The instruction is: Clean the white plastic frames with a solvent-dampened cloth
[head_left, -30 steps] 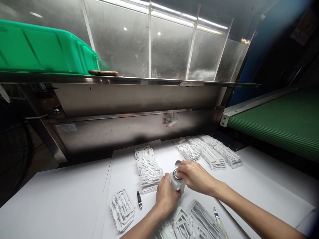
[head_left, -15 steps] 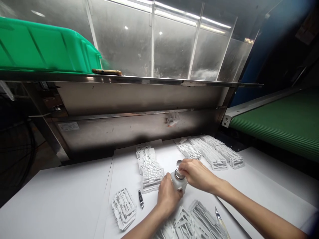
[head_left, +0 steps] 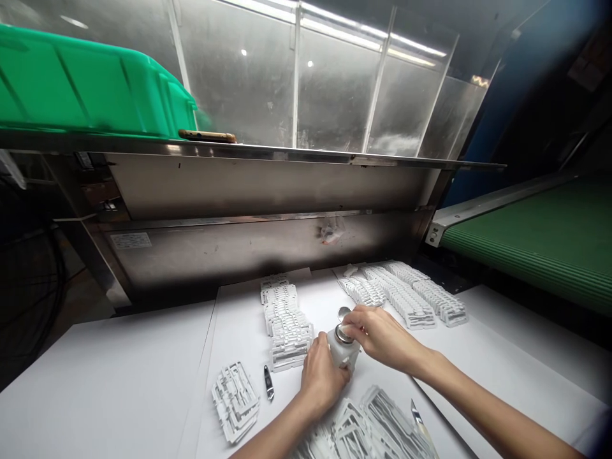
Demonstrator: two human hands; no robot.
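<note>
My left hand (head_left: 321,377) wraps around a small white plastic bottle (head_left: 342,350) standing on the white table (head_left: 119,376). My right hand (head_left: 382,336) rests its fingertips on the bottle's shiny metal top (head_left: 342,332), whose round lid is flipped up behind it. A row of white plastic frame parts (head_left: 287,325) lies just left of the bottle. More rows of white frame parts (head_left: 406,294) lie behind my right hand. A loose heap of frame parts (head_left: 368,428) sits under my forearms.
A small stack of frames (head_left: 235,401) and a small metal clip tool (head_left: 268,382) lie at the left. A blade (head_left: 417,417) lies near my right forearm. Behind are a steel shelf (head_left: 287,154) with a green bin (head_left: 90,89), and a green conveyor belt (head_left: 540,239) at right.
Both hands stay on the bottle; my right fingers have shifted slightly over its metal top. The view has drifted a little.
</note>
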